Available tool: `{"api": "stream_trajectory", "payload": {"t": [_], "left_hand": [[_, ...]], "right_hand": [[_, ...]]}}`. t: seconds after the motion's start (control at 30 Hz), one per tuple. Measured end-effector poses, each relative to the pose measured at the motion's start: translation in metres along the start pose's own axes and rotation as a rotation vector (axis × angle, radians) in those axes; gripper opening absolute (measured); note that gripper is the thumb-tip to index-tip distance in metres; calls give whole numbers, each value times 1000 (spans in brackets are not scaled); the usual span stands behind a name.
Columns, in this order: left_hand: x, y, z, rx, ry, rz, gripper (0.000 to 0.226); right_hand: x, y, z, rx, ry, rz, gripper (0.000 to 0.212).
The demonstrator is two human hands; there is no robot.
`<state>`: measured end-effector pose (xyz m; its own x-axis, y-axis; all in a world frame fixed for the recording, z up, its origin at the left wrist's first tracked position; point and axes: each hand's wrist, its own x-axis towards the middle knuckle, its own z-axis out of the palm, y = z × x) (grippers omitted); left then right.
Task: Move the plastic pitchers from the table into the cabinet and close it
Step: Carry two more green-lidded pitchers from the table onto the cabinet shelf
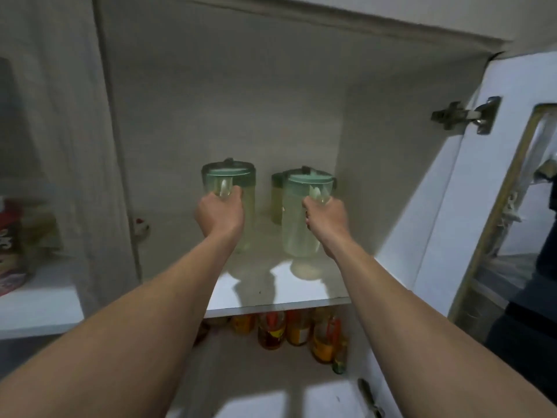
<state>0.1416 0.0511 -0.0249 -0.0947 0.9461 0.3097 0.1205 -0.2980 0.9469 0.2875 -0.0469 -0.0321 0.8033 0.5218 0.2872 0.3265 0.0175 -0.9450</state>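
Two hands, left [220, 214] and right [325, 220], each clench a pitcher handle inside the cabinet [271, 95].

Inside the open cabinet [211, 86], three plastic pitchers stand on the upper shelf [271, 303]. The left pitcher [241, 191] is held at its handle by the left hand [220, 212]. The right pitcher [298, 224] stands to its right and nearer the shelf's front edge, its handle in the right hand [324, 218]. A third pitcher [275, 200] stands just behind the right pitcher, partly hidden by it, between the other two. Below the shelf, a cluster of bottles [289, 330] stands in the lower compartment. The cabinet door [437, 221] hangs open at the right, a hinge [464, 116] at its upper inner edge. Left of the cabinet wall, packages [15, 245] sit on a neighbouring shelf [39, 309].
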Motion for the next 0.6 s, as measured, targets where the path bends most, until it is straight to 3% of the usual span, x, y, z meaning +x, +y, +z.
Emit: {"api": "stream_trajectory", "payload": {"t": [0.13, 0.33, 0.6], "left_hand": [[41, -30, 45, 9, 51, -36, 25], [106, -75, 97, 238, 109, -3, 49], [174, -126, 142, 122, 146, -34, 44]], "right_hand": [[55, 31, 43, -5, -44, -6, 20], [121, 75, 107, -6, -163, 5, 26], [176, 116, 181, 49, -209, 15, 36]]}}
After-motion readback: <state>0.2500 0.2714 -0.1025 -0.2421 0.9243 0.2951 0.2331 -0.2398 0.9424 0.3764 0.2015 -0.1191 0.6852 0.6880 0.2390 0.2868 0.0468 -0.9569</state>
